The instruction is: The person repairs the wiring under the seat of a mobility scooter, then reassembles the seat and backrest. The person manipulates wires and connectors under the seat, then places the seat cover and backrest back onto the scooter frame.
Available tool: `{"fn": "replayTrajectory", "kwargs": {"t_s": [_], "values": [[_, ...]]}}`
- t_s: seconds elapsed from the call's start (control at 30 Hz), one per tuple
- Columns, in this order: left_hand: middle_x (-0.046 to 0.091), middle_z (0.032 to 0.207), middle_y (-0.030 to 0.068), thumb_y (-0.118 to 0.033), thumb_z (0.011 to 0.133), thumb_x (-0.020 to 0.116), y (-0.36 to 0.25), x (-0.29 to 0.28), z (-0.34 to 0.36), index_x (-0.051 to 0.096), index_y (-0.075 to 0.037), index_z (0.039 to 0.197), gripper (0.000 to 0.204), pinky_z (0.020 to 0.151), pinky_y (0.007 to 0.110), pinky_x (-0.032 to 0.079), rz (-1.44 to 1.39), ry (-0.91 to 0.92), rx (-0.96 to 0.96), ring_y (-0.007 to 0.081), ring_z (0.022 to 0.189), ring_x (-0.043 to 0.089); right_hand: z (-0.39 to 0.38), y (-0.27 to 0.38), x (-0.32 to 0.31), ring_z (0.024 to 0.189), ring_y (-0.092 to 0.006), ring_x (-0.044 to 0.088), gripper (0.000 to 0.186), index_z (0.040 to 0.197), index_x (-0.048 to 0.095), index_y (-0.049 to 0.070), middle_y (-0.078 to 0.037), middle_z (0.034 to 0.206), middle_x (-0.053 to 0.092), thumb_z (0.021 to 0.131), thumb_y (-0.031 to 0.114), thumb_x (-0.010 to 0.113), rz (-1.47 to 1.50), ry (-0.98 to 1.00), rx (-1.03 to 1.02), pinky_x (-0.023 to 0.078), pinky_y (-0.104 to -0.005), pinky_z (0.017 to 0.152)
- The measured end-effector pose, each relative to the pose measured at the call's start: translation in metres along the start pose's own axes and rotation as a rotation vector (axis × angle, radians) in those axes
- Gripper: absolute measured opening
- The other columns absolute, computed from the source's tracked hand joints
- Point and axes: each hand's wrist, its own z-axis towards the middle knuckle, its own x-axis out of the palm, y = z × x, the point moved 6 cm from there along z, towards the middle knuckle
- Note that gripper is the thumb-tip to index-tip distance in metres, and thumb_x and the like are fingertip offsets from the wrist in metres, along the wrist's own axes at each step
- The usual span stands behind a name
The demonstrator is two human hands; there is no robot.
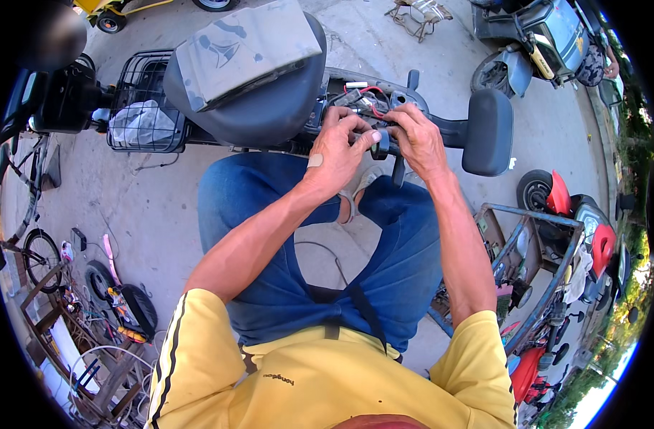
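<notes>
Red wiring [374, 89] lay near curled left hand [341, 145] and right hand [420, 143], grasp unclear; apparent adjustment next called for steadiness.

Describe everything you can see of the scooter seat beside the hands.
The scooter seat is broad, rounded and dark grey, its smooth cover looking like vinyl. A dusty grey box-like thing rests askew on it, hiding much of its top. It sits left of the open compartment; neither left hand nor right hand visibly touches it. Its underside is hidden.
</notes>
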Motion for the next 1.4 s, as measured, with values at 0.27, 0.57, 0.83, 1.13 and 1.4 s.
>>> {"fn": "replayTrajectory", "kwargs": {"t_s": [0.27, 0.57, 0.83, 1.13, 1.4], "values": [[0.070, 0.122, 0.0193, -0.011, 0.080, 0.086, 0.020, 0.013, 0.025, 0.063, 0.005, 0.128, 0.055, 0.081, 0.037, 0.057, 0.027, 0.351, -0.068, 0.0218, 0.095, 0.071, -0.002, 0.001, 0.003, 0.095, -0.0315, 0.067, 0.024, 0.106, 0.071, 0.007, -0.008, 0.104, 0.066, 0.083, 0.002, 0.074, -0.118, 0.075, -0.157, 0.055, -0.0433, 0.080], [0.062, 0.085, 0.0069, -0.017, 0.072, 0.094, 0.009, 0.013, 0.037, 0.060, -0.001, 0.098, 0.046, 0.074, 0.037, 0.051, 0.111, 0.286, -0.084, 0.0191, 0.080, 0.059, 0.005, 0.005, 0.003, 0.093, -0.0313, 0.067, 0.029, 0.110, 0.071, 0.009, -0.007, 0.106, 0.065, 0.082, 0.001, 0.071, -0.078, 0.127, -0.208, 0.055, -0.0422, 0.080], [0.061, 0.075, -0.0005, -0.020, 0.085, 0.089, 0.030, 0.014, 0.035, 0.058, -0.007, 0.092, 0.034, 0.052, 0.026, 0.045, -0.271, 0.320, -0.313, 0.0079, 0.061, 0.059, -0.017, -0.013, -0.003, 0.083, -0.0187, 0.068, 0.026, 0.118, 0.072, 0.005, -0.007, 0.109, 0.070, 0.093, 0.010, 0.074, 0.356, -0.224, 0.355, 0.056, -0.0343, 0.076], [0.066, 0.082, 0.0000, -0.022, 0.092, 0.083, 0.027, 0.011, 0.029, 0.060, -0.008, 0.097, 0.027, 0.053, 0.023, 0.044, -0.314, 0.404, -0.421, 0.0081, 0.067, 0.063, -0.051, -0.022, 0.030, 0.088, -0.0104, 0.062, 0.033, 0.114, 0.074, -0.001, -0.004, 0.094, 0.072, 0.102, 0.029, 0.070, 0.779, 0.140, 0.712, 0.050, -0.0281, 0.079], [0.065, 0.081, -0.0014, -0.028, 0.100, 0.075, 0.024, 0.013, 0.028, 0.062, -0.009, 0.098, 0.023, 0.050, 0.022, 0.041, -0.299, 0.412, -0.446, 0.0069, 0.067, 0.065, -0.042, -0.031, 0.018, 0.075, -0.0065, 0.055, 0.031, 0.118, 0.074, -0.002, 0.001, 0.086, 0.068, 0.098, 0.021, 0.077, 0.728, 0.078, 0.540, 0.046, -0.0263, 0.066]]}}
